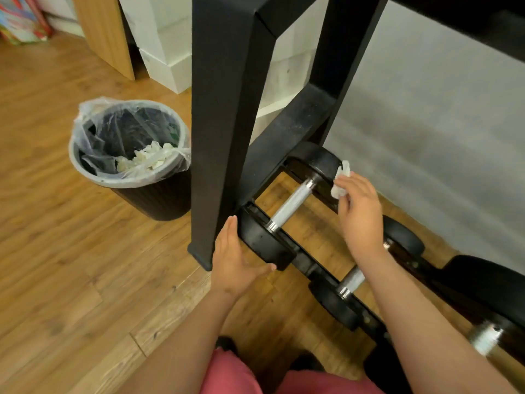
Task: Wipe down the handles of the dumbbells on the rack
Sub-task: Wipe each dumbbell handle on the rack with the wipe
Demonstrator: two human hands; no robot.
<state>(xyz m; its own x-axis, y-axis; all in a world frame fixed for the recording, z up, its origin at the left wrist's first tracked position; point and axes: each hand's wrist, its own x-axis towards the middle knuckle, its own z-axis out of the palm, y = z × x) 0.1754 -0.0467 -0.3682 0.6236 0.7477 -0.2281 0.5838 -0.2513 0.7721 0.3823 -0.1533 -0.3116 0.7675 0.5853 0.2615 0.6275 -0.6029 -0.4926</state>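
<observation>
Above wooden flooring (pixel 56 251), the dumbbell (pixel 267 245) was braced by the flat left hand (pixel 235 260); the right hand's (pixel 359 211) pinched wipe (pixel 339 180) was best wrapped round the handle (pixel 292 203).

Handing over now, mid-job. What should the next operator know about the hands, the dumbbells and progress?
Left hand: open, flat against the near head of the end dumbbell.
Right hand: pinches a crumpled wipe at its far head, not on the handle.
Done: cannot tell; used wipes lie in the bin.
Left: likely this handle, then the second handle and third handle along the rack.
</observation>
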